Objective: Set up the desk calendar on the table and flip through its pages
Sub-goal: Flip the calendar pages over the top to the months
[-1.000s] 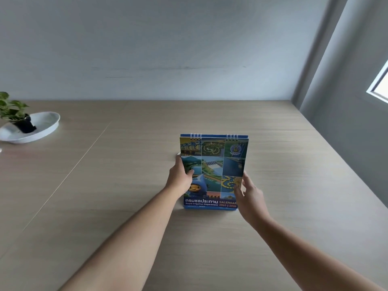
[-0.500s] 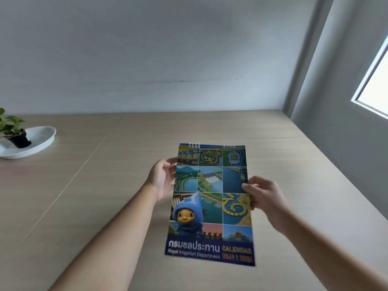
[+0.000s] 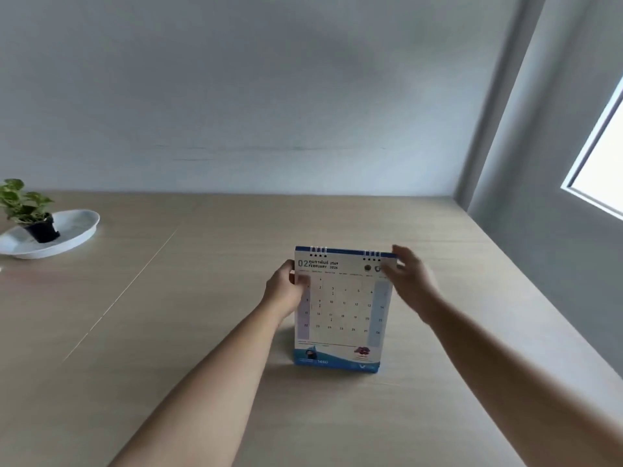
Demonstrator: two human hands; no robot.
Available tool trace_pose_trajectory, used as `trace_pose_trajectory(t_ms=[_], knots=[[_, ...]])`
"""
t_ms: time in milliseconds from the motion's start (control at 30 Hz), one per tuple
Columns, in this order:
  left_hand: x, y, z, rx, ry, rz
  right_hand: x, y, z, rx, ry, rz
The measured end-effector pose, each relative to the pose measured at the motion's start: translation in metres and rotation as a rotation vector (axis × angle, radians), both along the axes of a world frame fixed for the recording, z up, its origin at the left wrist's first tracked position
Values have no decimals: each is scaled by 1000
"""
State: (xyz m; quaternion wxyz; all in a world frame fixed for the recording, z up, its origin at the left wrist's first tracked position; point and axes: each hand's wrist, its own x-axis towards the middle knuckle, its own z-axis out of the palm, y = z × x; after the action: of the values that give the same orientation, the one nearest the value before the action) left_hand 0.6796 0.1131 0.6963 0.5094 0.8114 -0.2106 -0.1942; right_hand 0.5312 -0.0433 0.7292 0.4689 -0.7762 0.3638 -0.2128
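The desk calendar (image 3: 342, 308) stands upright on the worktop (image 3: 202, 332), its foot planted just ahead of both forearms and its long axis running up to the wire binding (image 3: 345, 251) along the top edge, and that binding is what the next flip turns on. The February page faces the camera, so the pages hinge up and over the top, away from the person. The left hand (image 3: 283, 294) is pinched on the left edge of the sheet, thumb in front and fingers tucked behind, steadying the stand about a third of the way down from the top. The right hand (image 3: 409, 281) sits at the upper right corner, right beside the rings, fingers spread and loose; it is motion-blurred, so I cannot tell whether it is touching the page or hanging just off it. Of the two, the right is the nearer to the binding and looks best placed to lift the next sheet, while the left holds the stand still. Far off to the left, a potted plant (image 3: 28, 210) sits in a white dish (image 3: 77, 227), well apart from the action.
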Motion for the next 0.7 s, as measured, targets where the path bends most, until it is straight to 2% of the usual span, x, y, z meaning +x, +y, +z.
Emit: trace_pose_trajectory(t_ms=[200,433,700], knots=[[-5,-1,-3,6,-89,32,-26,38,-45,-27,123,30],[-9,-1,-7,11,-111,58,-32,52,-50,-70,145,54],[-9,2,-9,20,-128,65,-36,65,-50,-79,95,-34]])
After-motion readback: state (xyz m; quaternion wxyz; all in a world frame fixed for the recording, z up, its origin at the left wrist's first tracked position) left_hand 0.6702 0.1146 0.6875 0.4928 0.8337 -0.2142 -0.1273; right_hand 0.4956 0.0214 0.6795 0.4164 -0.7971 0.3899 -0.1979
